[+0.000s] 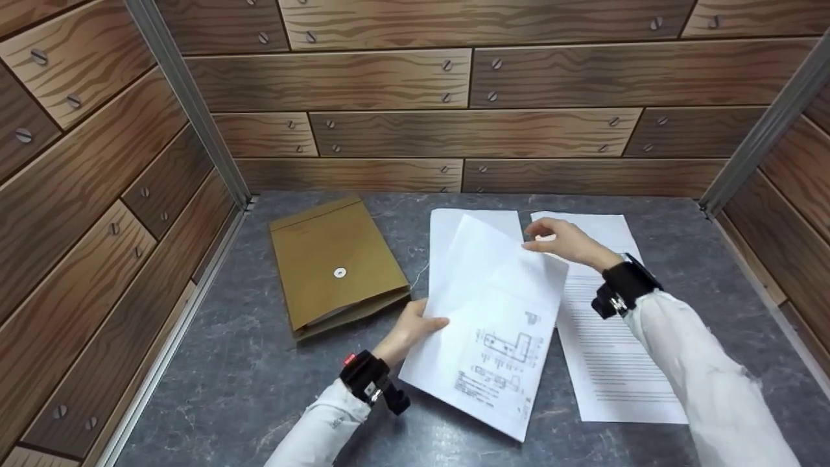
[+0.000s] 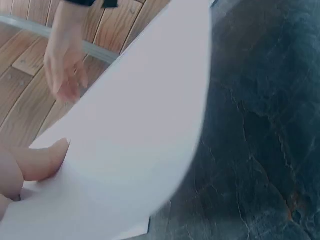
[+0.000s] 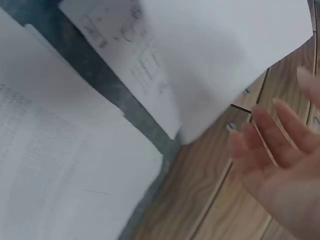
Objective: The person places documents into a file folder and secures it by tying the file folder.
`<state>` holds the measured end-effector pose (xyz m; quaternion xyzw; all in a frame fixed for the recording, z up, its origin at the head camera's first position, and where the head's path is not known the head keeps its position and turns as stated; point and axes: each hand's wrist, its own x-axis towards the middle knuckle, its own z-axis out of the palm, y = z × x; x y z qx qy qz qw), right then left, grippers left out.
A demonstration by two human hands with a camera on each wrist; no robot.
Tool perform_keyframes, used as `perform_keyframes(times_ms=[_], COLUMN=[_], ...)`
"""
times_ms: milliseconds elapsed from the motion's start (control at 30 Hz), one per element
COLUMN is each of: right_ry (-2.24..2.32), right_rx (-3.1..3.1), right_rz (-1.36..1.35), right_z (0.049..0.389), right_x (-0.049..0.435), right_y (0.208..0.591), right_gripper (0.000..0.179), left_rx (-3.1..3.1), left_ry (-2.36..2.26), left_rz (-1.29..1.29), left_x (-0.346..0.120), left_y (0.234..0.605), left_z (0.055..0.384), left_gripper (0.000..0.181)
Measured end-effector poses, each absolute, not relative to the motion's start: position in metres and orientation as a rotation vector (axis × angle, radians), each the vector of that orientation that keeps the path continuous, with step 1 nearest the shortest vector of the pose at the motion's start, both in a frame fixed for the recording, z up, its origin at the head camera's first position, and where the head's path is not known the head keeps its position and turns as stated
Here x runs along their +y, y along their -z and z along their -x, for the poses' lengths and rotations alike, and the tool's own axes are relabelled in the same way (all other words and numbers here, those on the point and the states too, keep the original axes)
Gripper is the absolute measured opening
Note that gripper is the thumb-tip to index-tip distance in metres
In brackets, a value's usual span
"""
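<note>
My left hand (image 1: 408, 331) grips the left edge of some white paper (image 1: 473, 305), thumb on top. A drawing of outlined shapes with lines of text is printed on its lower right part. In the left wrist view the thumb (image 2: 42, 161) lies over the bowed white paper (image 2: 135, 110). Beside the paper's upper right edge is my right hand (image 1: 570, 243), its fingers loosely bent. The right wrist view shows those fingers (image 3: 280, 135) apart from the paper, holding nothing. Behind the held paper lies another white sheet (image 1: 443, 227), mostly covered.
A brown document envelope (image 1: 337, 253) with a white round button lies at the left, its near end gaping. Sheets with printed text (image 1: 622, 350) lie at the right, partly under my right forearm. Wood-patterned walls (image 1: 389, 81) enclose the grey tabletop (image 1: 227, 389).
</note>
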<state>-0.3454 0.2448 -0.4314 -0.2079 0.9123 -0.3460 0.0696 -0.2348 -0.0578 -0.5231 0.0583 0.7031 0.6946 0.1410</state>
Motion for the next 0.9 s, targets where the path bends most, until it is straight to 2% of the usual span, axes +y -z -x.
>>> perform_keyframes(times_ms=[200,300,567,900], right_ry=[0.896,0.912,1.039,1.063], right_rx=[2.494,2.359,2.131,2.148], right_rz=[0.655,0.589,0.483,0.537], right_z=[0.356,0.358,0.351,0.342], right_x=[0.239,0.24,0.238,0.241], right_y=[0.418,0.42,0.433,0.437], right_gripper=[0.068,0.068,0.04,0.029], left_rx=[2.1,2.112,2.126,2.221], left_ry=[-1.922,-1.887,-1.86,-1.81], left_rz=[-0.233,-0.272,-0.337,-0.389], left_x=[-0.054,-0.054,-0.051,-0.05], left_y=[0.515,0.511,0.511,0.501], left_z=[0.231,0.228,0.224,0.224], left_gripper=[0.032,0.031,0.034,0.039])
